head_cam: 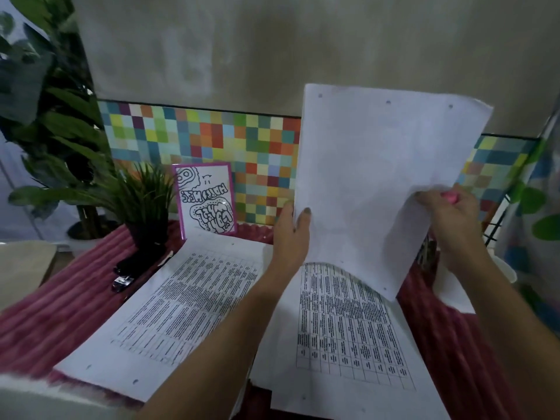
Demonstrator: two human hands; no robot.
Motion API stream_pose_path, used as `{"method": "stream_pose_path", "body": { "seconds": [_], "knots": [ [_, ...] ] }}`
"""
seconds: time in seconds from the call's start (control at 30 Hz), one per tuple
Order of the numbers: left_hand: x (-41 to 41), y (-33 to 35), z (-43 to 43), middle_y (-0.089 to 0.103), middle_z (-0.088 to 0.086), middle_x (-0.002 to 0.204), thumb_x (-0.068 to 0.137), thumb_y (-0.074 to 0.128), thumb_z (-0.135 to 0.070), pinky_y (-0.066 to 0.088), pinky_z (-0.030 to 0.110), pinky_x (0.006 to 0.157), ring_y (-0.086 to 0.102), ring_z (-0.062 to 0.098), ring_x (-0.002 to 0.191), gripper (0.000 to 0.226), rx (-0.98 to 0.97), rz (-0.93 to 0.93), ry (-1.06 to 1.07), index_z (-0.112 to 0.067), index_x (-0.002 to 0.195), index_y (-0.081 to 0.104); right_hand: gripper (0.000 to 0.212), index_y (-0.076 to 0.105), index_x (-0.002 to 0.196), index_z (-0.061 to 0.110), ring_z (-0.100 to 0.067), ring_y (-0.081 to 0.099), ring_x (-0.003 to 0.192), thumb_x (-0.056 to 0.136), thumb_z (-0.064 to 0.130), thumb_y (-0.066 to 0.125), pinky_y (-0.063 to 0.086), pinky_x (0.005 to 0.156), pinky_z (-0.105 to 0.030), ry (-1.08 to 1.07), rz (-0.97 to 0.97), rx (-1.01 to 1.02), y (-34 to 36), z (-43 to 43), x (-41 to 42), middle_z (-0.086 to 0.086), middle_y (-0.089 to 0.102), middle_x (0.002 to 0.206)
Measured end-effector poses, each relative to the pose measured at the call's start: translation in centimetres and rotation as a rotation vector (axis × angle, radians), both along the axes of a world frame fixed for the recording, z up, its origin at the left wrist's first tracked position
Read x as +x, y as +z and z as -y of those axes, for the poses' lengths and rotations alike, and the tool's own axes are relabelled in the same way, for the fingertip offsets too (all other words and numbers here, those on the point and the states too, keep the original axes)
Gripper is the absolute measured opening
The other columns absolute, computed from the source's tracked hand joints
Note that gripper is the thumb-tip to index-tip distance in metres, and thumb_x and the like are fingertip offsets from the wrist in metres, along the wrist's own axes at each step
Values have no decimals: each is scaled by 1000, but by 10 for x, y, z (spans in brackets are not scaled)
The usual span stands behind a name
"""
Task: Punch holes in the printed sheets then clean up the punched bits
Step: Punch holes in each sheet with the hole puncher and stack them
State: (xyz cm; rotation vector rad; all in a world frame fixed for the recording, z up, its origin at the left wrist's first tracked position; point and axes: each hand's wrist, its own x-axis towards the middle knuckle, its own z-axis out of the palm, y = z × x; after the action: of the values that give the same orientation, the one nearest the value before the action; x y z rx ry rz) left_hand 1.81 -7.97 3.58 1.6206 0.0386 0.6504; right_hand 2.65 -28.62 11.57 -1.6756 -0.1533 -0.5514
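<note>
I hold a white sheet upright above the table, its blank back towards me, with punched holes along its top edge and lower right edge. My left hand pinches its left edge, thumb on the near face. My right hand grips its right edge and also holds something small and pink. Beneath it lies a printed sheet with a table of text. A second printed stack with holes along its near edge lies to the left. A black hole punch sits beyond that stack.
A red ribbed cloth covers the table. A small potted plant and a pink-framed drawing stand at the back against a coloured tile strip. A large leafy plant fills the left. A wire rack stands at the right.
</note>
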Motion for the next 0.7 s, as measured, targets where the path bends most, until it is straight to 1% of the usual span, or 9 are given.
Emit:
{"method": "stream_pose_path", "body": {
  "seconds": [0.1, 0.17, 0.27, 0.37, 0.47, 0.5, 0.6, 0.63, 0.7],
  "knots": [
    [1, -9, 2, 46, -19, 99, 102, 46, -22, 30, 26, 91, 41, -5, 88, 19, 48, -37, -1, -11, 116, 52, 39, 34, 61, 18, -17, 34, 57, 84, 12, 65, 29, 55, -30, -33, -51, -20, -8, -8, -1, -5, 33, 64],
    [1, -10, 2, 50, -13, 103, 103, 45, -22, 32, 26, 90, 44, 0, 92, 29, 43, -48, 21, -4, 125, 48, 35, 37, 63, 18, -20, 39, 63, 82, 14, 66, 32, 61, -30, -45, -61, 19, -14, -10, -2, -8, 38, 69],
    [-6, -4, 2, 40, -23, 91, 103, 42, -23, 29, 20, 85, 39, -11, 79, 34, 76, -94, 22, -1, 130, 45, 26, 42, 69, 18, -21, 43, 69, 79, 21, 66, 35, 67, -34, -92, -108, 5, -14, -10, -1, -9, 41, 72],
    [-20, 14, -7, 53, -6, 116, 104, 41, -22, 31, 23, 92, 49, 8, 103, 36, 129, -96, 9, -2, 133, 45, 19, 50, 74, 12, -22, 47, 72, 81, 22, 64, 38, 63, -30, -89, -113, -59, -4, -13, 0, -12, 46, 77],
    [-34, 52, -38, 57, 8, 131, 104, 41, -22, 42, 33, 101, 53, 21, 120, 35, 201, -56, 33, -6, 134, 48, 14, 60, 88, 2, -22, 49, 67, 86, 16, 57, 41, 44, -19, -62, -69, -107, 21, -23, -3, -14, 49, 80],
    [-39, 66, -52, 60, 11, 128, 103, 42, -22, 48, 35, 98, 57, 22, 115, 33, 221, -54, 40, -7, 131, 51, 16, 62, 89, 2, -24, 52, 64, 86, 16, 56, 42, 43, -19, -53, -73, -114, 30, -29, -4, -14, 53, 80],
    [-60, 100, -101, 66, -1, 98, 101, 45, -19, 48, 10, 55, 60, 6, 81, 17, 287, -150, 83, -13, 112, 57, 16, 62, 82, 4, -25, 55, 60, 83, 19, 58, 41, 47, -25, 24, -151, -202, 43, -61, -3, -12, 57, 76],
    [-69, 107, -121, 64, -6, 90, 100, 48, -18, 44, 9, 49, 59, 5, 76, 14, 316, -198, 104, -15, 108, 58, 13, 59, 76, 7, -24, 54, 56, 83, 18, 58, 38, 44, -22, 64, -192, -242, 42, -76, -4, -10, 56, 72],
    [-87, 111, -158, 63, -5, 84, 96, 55, -16, 47, 20, 58, 61, 11, 73, 12, 361, -285, 151, -14, 106, 60, 15, 56, 68, 9, -17, 50, 45, 83, 12, 58, 31, 36, -15, 173, -285, -363, 28, -106, -5, -7, 53, 64]
  ]
}}
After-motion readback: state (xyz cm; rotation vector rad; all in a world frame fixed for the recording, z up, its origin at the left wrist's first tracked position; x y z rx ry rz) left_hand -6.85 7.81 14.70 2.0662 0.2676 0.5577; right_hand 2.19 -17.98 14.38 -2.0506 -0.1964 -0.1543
